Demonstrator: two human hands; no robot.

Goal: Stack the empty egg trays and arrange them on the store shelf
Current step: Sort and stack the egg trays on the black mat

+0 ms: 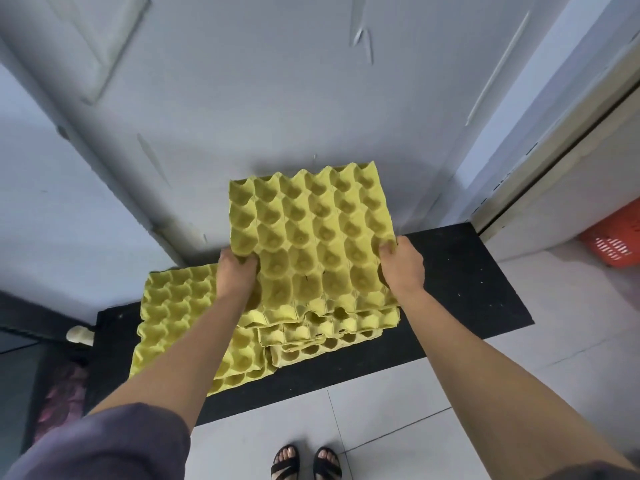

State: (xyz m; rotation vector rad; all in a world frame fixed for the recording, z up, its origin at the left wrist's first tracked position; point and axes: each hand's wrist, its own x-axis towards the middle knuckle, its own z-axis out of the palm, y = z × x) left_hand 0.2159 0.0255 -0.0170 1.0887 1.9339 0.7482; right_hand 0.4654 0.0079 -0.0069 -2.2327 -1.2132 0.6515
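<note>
Two hands are gripping one yellow egg tray (311, 233), so it's held up off the ground, hanging above the other trays and close to the grey wall (277, 81). The left hand (237, 275) is hooked onto the tray's left edge near the close corner. Its fingers (242, 260) are curled under the rim and mostly hidden by it. The right hand (403, 268) is clamped on the right edge, with the thumb laid on top in one of the cups and the other fingers tucked underneath, out of sight. Basically the tray is pinned between the two hands at its side edges.

Counting things up:
- 1 tray is held.
- At least 3 trays are seen as offset layers in the right pile (329, 332), just under the held tray's near edge and not squared up.
- At least 2 layers can be made out in the left pile (173, 306), which is partly covered by the left forearm. The exact number can't be told.
- 1 black mat (467, 289) is spread under both piles on the white tiled floor (415, 427).
- 1 orange basket (616, 240) is parked at the far right.
- 2 black sandals (304, 462) are worn at the bottom of the view.

The held tray is moulded pulp in a yellow-green shade. It's dimpled with rows of empty cups, scalloped along its edges, and marked with a few dark specks.
</note>
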